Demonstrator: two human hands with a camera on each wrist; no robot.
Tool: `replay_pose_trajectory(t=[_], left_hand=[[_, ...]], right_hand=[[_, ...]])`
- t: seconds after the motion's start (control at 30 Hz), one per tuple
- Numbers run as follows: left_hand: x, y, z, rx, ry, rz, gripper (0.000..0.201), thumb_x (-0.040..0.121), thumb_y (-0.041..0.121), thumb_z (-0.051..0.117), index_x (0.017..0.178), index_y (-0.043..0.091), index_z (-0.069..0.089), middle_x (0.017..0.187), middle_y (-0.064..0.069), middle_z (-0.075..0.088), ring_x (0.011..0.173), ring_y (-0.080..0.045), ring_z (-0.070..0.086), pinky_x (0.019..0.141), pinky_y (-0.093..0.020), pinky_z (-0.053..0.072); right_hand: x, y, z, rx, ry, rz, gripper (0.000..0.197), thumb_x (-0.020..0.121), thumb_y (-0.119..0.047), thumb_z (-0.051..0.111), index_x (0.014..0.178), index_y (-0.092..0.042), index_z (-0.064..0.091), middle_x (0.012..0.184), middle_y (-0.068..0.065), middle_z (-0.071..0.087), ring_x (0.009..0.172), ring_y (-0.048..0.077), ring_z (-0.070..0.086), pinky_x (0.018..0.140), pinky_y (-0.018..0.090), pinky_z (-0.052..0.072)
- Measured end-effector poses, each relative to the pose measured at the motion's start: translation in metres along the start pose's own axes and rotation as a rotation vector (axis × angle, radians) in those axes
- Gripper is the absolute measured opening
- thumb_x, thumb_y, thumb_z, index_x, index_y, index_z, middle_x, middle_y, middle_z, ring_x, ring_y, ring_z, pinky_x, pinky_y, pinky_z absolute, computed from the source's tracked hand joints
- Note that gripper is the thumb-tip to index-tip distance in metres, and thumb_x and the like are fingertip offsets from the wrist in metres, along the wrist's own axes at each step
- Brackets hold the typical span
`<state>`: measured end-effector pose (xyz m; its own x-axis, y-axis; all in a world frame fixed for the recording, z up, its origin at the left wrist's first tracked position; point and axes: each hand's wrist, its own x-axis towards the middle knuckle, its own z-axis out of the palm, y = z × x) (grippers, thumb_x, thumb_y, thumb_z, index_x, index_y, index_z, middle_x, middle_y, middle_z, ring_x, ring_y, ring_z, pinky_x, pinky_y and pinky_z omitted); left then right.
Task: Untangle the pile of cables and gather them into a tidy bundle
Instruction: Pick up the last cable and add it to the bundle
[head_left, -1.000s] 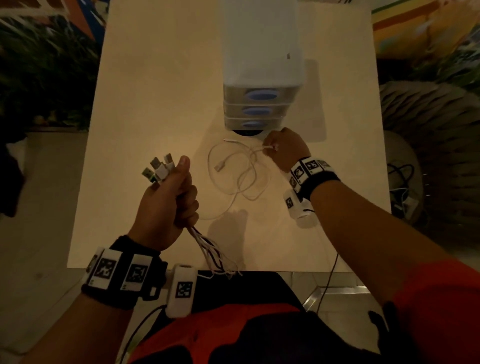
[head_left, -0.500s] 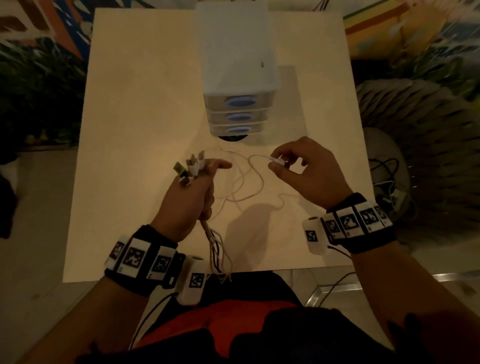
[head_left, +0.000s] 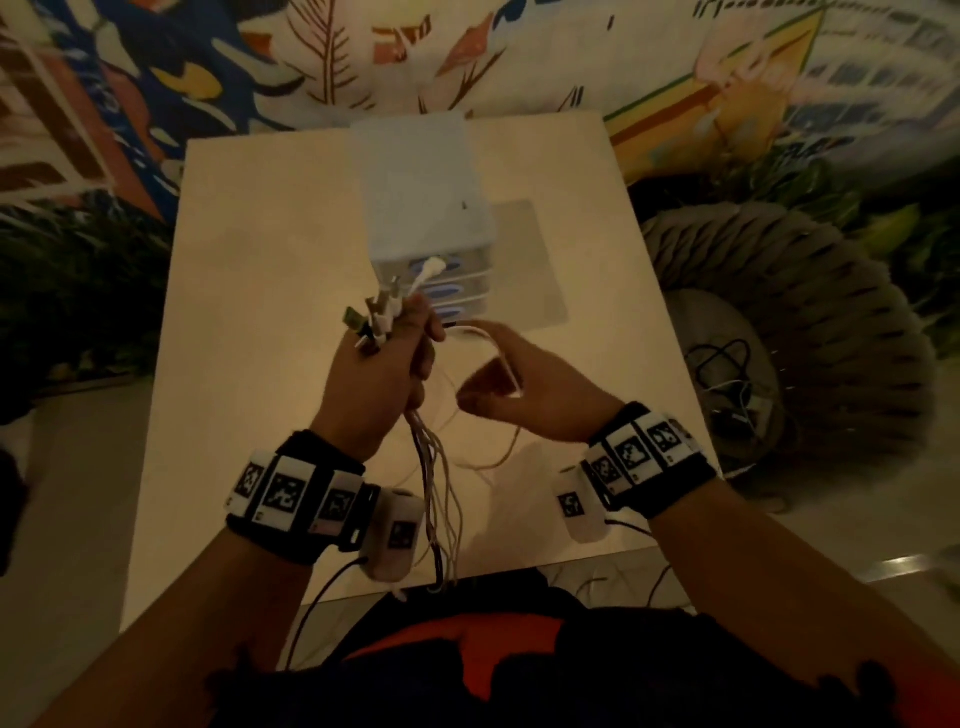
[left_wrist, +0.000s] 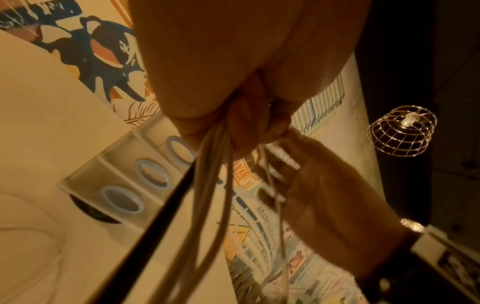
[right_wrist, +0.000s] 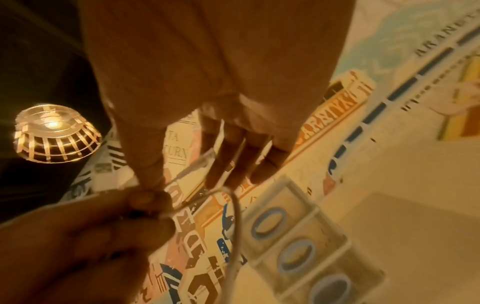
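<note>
- left hand (head_left: 375, 382): fist closed round the bunch of cables (head_left: 435, 467), raised over the table (head_left: 249, 364), just in front of the drawer unit (head_left: 423, 208)
- plug ends (head_left: 382, 312) fan out above that fist, toward the drawer unit; one white plug overlaps its top drawer front in the head view
- cable tails hang from under the fist, away from the drawer unit, past the near table edge; mostly white, one black (left_wrist: 166, 207)
- loose white cable (head_left: 488, 343): one end at the left fingertips, arcs right across the right hand, rest trails to the table in front of the drawer unit
- right hand (head_left: 524, 395): front-right of the drawer unit, fingers straight and spread, cable lying across them; thumb tip meets the left fingertips; actual pinch there – can't tell
</note>
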<state>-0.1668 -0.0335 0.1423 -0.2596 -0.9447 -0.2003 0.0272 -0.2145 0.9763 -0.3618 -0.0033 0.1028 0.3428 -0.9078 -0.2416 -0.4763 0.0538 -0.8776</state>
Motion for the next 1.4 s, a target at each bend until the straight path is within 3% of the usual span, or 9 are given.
replay_pose_trajectory(t=[0.07,0.2,0.33,0.63,0.83,0.9,1.07,1.2,1.4], left_hand=[[0.003,0.004,-0.009,-0.055,0.043,-0.001,0.037,0.108,0.031,0.043,0.08,0.012,0.058,0.056,0.0,0.036,0.045,-0.012,0.02,0.047,-0.03,0.018],[0.007,0.009,-0.026,-0.197,0.121,0.023,0.037,0.108,0.033,0.042,0.08,0.014,0.055,0.051,0.005,0.022,0.042,-0.008,0.013,0.044,-0.023,0.015],[0.018,0.014,-0.044,-0.301,0.252,-0.023,0.037,0.107,0.04,0.045,0.078,0.018,0.054,0.054,0.005,0.026,0.044,-0.009,0.016,0.041,-0.024,0.019],[0.018,0.02,-0.015,-0.303,0.14,-0.022,0.039,0.105,0.038,0.048,0.069,0.026,0.046,0.067,-0.004,0.019,0.052,-0.015,0.011,0.049,-0.032,0.014],[0.019,0.028,-0.009,-0.416,0.177,-0.063,0.029,0.103,0.03,0.055,0.075,0.023,0.052,0.056,0.004,0.026,0.041,-0.009,0.019,0.04,-0.023,0.021],[0.019,0.03,-0.01,-0.399,0.193,-0.052,0.012,0.102,0.022,0.056,0.09,0.019,0.053,0.052,0.006,0.023,0.04,-0.008,0.02,0.04,-0.021,0.022],[0.017,0.027,-0.015,-0.407,0.185,-0.02,0.049,0.103,0.024,0.056,0.059,0.022,0.033,0.047,0.003,0.026,0.041,-0.012,0.024,0.044,-0.024,0.031],[0.012,0.025,-0.013,-0.452,0.193,-0.08,0.034,0.101,0.033,0.057,0.07,0.019,0.052,0.052,0.0,0.046,0.051,-0.015,0.049,0.056,-0.029,0.051],[0.004,0.03,-0.021,-0.429,-0.013,-0.173,0.044,0.104,0.035,0.049,0.064,0.025,0.033,0.053,0.005,0.019,0.044,-0.01,0.014,0.042,-0.024,0.014]], right_hand=[[-0.004,0.013,0.005,0.055,-0.027,0.018,0.022,0.105,-0.031,0.051,0.125,-0.027,0.061,0.072,-0.005,0.069,0.073,0.01,0.069,0.075,0.024,0.052],[-0.026,0.038,-0.009,0.153,0.095,0.058,0.034,0.108,-0.034,0.04,0.092,-0.018,0.065,0.058,-0.001,0.047,0.056,0.018,0.051,0.06,0.029,0.046],[-0.067,0.056,-0.022,0.005,0.036,0.121,0.045,0.105,-0.049,0.034,0.083,-0.019,0.058,0.059,-0.014,0.046,0.055,0.002,0.04,0.058,0.017,0.036],[-0.108,0.086,0.025,-0.052,-0.107,0.218,0.033,0.109,-0.033,0.036,0.081,-0.025,0.052,0.07,-0.026,0.055,0.065,-0.004,0.049,0.069,0.011,0.038],[-0.118,0.095,0.061,-0.071,-0.084,0.321,0.045,0.096,-0.062,0.031,0.062,-0.035,0.044,0.057,-0.017,0.047,0.055,0.001,0.04,0.059,0.02,0.032],[-0.126,0.104,0.066,-0.052,-0.083,0.381,0.048,0.092,-0.067,0.032,0.065,-0.027,0.039,0.058,-0.013,0.039,0.055,0.002,0.036,0.06,0.024,0.029],[-0.152,0.138,0.073,-0.022,-0.077,0.563,0.081,0.065,-0.101,0.028,0.069,-0.022,0.049,0.057,-0.013,0.051,0.055,0.003,0.049,0.059,0.021,0.041],[-0.156,0.141,0.077,-0.091,-0.224,0.566,0.079,0.061,-0.105,0.019,0.066,-0.041,0.065,0.071,-0.02,0.068,0.071,-0.002,0.061,0.076,0.019,0.049],[-0.137,0.087,0.052,-0.41,-0.475,0.494,0.078,0.075,-0.079,0.066,0.136,-0.03,0.062,0.134,-0.009,0.062,0.122,0.008,0.057,0.104,0.025,0.045]])
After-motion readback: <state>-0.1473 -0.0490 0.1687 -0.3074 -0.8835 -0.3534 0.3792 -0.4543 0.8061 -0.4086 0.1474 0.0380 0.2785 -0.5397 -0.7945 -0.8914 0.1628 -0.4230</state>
